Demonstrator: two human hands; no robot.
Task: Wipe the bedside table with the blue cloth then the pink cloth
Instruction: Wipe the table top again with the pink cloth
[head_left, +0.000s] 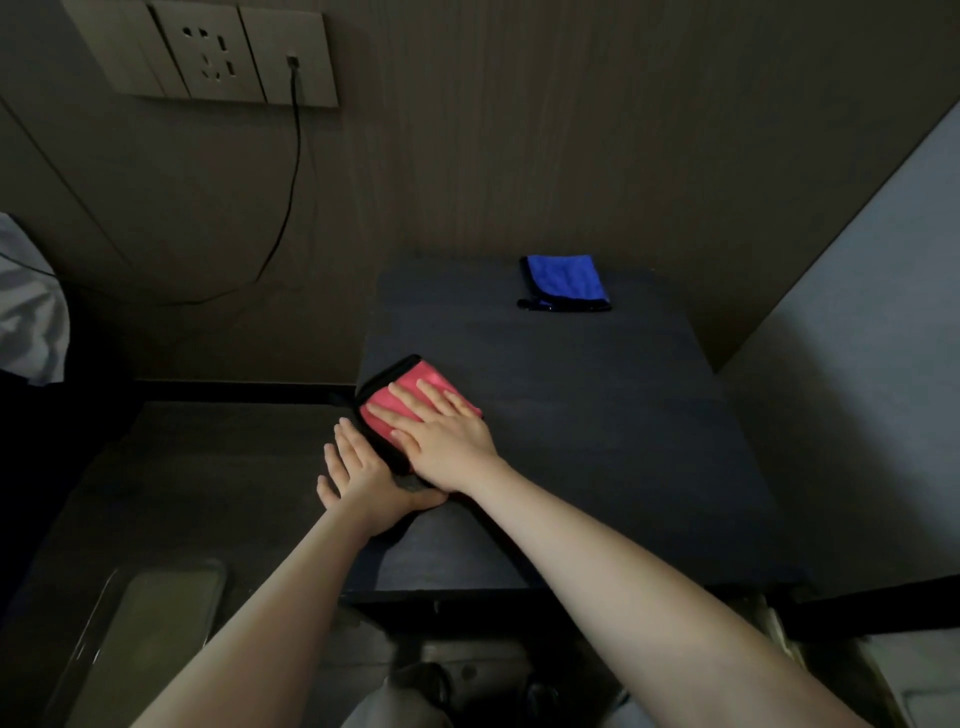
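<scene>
Wall panelling (519, 130) in a dim wood tone fills the upper half of the view, with a paler wall (883, 364) slanting down the right side. Below it the dark tabletop (597, 415) of the bedside table takes up the centre, its front edge running just under the forearms. To its left lies a lower dark surface (182, 493), and on the near part of that rests a pale rectangular tray (156, 623). White bedding (26, 312) shows at the far left edge. High on the wall sits a socket panel (208, 52), and a black cable (291, 182) hangs from its right section, sagging down and away to the left. The blue cloth (566, 280) lies folded flat at the back of the tabletop, right of centre, well apart from both hands. The pink cloth (400, 405), black-edged and folded, lies at the left edge of the tabletop about midway back. The right hand (447, 441) presses down on the pink cloth with the palm flat and the fingers spread open, covering most of it. The left hand (363, 473) is just beside it, open with the fingers extended, lying over the left rim of the tabletop with its thumb tucked under the right wrist; it grips nothing that can be seen.
</scene>
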